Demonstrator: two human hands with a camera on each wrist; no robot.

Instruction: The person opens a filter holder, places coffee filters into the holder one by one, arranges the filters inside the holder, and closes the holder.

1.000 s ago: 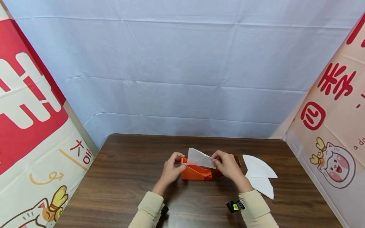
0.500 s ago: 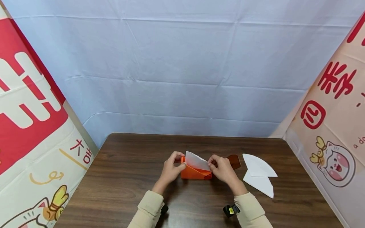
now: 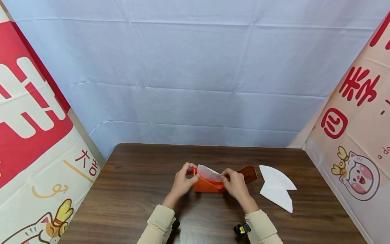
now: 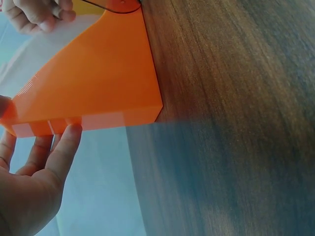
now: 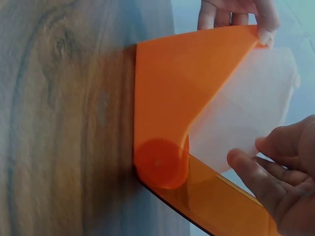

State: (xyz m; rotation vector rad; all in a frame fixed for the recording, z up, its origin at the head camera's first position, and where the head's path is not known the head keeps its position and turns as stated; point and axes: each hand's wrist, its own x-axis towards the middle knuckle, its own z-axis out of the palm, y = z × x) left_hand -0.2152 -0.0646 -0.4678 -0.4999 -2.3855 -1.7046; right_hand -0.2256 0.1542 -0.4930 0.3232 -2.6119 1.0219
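Observation:
An orange filter paper holder [image 3: 208,186] with a sloping open top stands on the table. My left hand [image 3: 182,184] grips its tall left end, fingers behind and thumb in front; the left wrist view shows the same hand [image 4: 37,191] against the end wall. A white coffee filter paper [image 5: 246,103] sits partly inside, its upper edge above the slope. My right hand [image 3: 236,184] pinches the paper's right corner between thumb and fingers, close to the holder's low end. The translucent brown lid [image 3: 249,173] is swung open to the right, partly behind that hand. The paper's lower part is hidden.
Two fan-shaped white filter papers [image 3: 277,183] lie overlapping on the wooden table [image 3: 131,189], right of the lid. A pale cloth [image 3: 195,84] hangs behind the table, with printed cloths [image 3: 347,142] at the sides.
My right hand has moved left and down with the filter paper, which has sunk deeper into the holder. More of the brown lid now shows. My left hand stays where it was.

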